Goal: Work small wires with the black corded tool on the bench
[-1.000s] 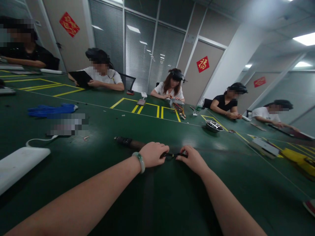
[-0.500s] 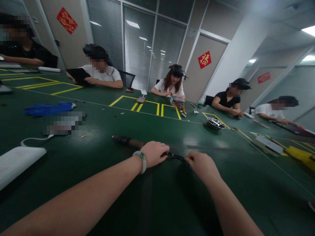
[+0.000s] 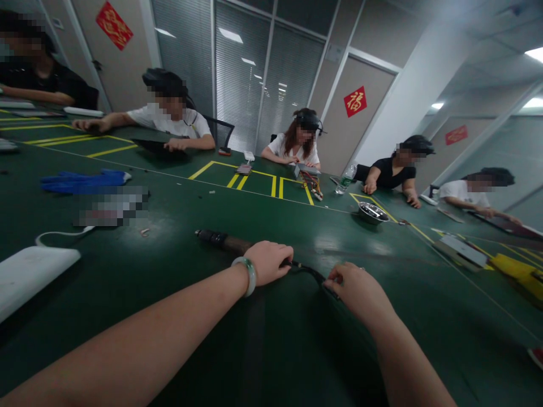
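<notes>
A dark, pen-shaped electric tool lies on the green table, its metal tip pointing left. My left hand is wrapped round its right end, with a pale green bangle at the wrist. From that end a black cord runs right to my right hand, which pinches it between thumb and fingers. Part of the cord hangs below the right fingertips.
At the left are a white power bank, a blurred device and a blue glove. A metal bowl and a bottle stand farther off. Several people sit across the table.
My right hand has shifted slightly right and down along the cord. My left hand has hardly moved. Across the table, a person at the left has lowered a dark tablet and reached out sideways.
</notes>
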Demonstrator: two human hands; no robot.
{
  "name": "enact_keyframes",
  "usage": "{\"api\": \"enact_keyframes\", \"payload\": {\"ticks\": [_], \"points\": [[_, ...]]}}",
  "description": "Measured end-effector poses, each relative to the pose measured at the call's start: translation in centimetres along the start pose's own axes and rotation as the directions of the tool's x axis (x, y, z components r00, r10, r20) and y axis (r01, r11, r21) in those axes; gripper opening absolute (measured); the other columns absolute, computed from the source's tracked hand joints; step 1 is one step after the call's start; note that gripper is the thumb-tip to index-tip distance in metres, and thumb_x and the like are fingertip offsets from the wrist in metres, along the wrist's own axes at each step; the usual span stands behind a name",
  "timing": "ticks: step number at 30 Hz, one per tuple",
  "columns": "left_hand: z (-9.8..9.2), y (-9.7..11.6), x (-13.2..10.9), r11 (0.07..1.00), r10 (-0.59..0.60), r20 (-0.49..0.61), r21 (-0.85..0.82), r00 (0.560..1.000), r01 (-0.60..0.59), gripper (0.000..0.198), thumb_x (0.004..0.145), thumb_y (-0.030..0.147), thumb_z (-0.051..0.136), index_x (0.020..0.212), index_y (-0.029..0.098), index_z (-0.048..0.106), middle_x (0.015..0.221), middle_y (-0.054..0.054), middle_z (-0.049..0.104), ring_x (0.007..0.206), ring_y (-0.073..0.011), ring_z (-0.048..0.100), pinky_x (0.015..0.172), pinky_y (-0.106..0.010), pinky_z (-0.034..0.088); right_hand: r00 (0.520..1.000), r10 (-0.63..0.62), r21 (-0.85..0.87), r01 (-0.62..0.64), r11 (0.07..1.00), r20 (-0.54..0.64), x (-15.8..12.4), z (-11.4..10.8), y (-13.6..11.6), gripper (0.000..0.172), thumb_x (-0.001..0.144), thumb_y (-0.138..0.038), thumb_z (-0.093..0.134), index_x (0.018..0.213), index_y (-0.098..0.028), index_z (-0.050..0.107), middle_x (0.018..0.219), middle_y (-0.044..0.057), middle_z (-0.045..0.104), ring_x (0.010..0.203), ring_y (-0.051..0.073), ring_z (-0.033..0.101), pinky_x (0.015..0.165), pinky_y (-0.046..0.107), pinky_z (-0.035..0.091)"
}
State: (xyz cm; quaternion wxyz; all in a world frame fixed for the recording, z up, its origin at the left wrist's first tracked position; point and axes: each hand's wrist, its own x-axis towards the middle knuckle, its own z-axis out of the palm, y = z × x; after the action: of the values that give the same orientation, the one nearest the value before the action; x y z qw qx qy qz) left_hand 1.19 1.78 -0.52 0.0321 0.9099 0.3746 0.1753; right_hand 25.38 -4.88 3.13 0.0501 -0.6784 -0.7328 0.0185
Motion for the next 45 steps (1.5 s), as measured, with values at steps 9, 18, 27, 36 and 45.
{"api": "enact_keyframes", "payload": {"ticks": [9,18,27,36,45], "points": [[0.2,-0.2,0.1,1.000,0.024,-0.013,-0.002,1.000,-0.025,0.013,0.085,0.036,0.056,0.089,0.023,0.058,0.085,0.001,0.063,0.078,-0.0179,0.060,0.070,-0.031,0.045,0.995,-0.003,-0.116,0.015,0.993,0.097,-0.7,0.7,-1.9,0.021,0.084,-0.034,0.056,0.075,-0.022,0.070,0.083,0.006,0.062,0.078,0.019,0.059,0.073,0.032,0.039],[0.1,-0.1,0.1,1.000,0.014,-0.013,-0.016,1.000,-0.014,0.012,0.084,0.034,0.058,0.090,0.024,0.057,0.086,0.001,0.064,0.078,-0.0176,0.060,0.069,-0.030,0.044,0.985,-0.035,0.366,-0.031,0.930,0.170,0.7,2.0,-1.8,0.017,0.084,-0.035,0.057,0.088,-0.027,0.071,0.074,-0.003,0.068,0.064,0.014,0.060,0.058,0.025,0.038],[0.2,-0.2,0.1,1.000,0.011,-0.013,-0.021,1.000,-0.011,0.011,0.084,0.033,0.058,0.089,0.024,0.056,0.085,0.002,0.063,0.078,-0.0182,0.060,0.069,-0.031,0.045,0.891,-0.174,0.173,0.266,0.948,-0.420,3.5,3.1,-3.1,0.018,0.089,-0.026,0.054,0.097,-0.025,0.070,0.090,0.001,0.066,0.085,0.015,0.059,0.078,0.028,0.043],[-0.1,0.0,0.0,1.000,0.007,-0.009,-0.021,1.000,-0.007,0.014,0.083,0.034,0.060,0.092,0.024,0.056,0.087,0.001,0.065,0.078,-0.0185,0.061,0.069,-0.030,0.045,0.880,-0.319,0.159,0.392,0.906,-0.351,2.7,4.2,-2.5,0.012,0.085,-0.026,0.063,0.093,-0.027,0.071,0.085,-0.001,0.065,0.082,0.015,0.058,0.077,0.028,0.043],[0.2,-0.2,0.1,1.000,0.006,-0.001,0.009,1.000,-0.006,0.013,0.084,0.035,0.059,0.091,0.025,0.056,0.085,0.002,0.064,0.077,-0.0180,0.061,0.067,-0.030,0.044,0.848,-0.377,0.145,0.454,0.879,-0.372,3.0,4.9,-2.5,0.010,0.085,-0.025,0.062,0.091,-0.023,0.070,0.088,0.001,0.065,0.083,0.015,0.057,0.079,0.028,0.043]]}}
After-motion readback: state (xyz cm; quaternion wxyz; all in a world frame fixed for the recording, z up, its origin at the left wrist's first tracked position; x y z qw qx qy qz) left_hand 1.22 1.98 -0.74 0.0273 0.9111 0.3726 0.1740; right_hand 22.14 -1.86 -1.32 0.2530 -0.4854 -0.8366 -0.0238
